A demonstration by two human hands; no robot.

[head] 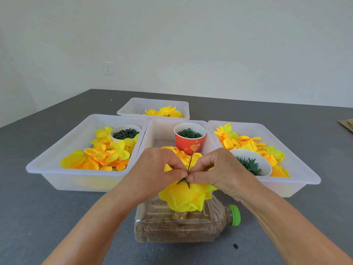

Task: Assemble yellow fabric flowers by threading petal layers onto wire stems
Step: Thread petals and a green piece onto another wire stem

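Flower (186,197) above the bottle (177,226) looks nearly built: both hands (188,175) pinch its stem (190,161), seating the green leaf piece (184,181); loose petals (103,155) remain.

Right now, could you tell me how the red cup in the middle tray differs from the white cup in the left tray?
The red cup is red with a gold heart mark; the white cup is plain white. The red cup holds small green rings, while the white cup holds darker green bits, too small to name. The red cup stands clear in the middle tray, showing its whole side; the white cup in the left tray sits half hidden among yellow petals. Both stand upright and look nearly full.
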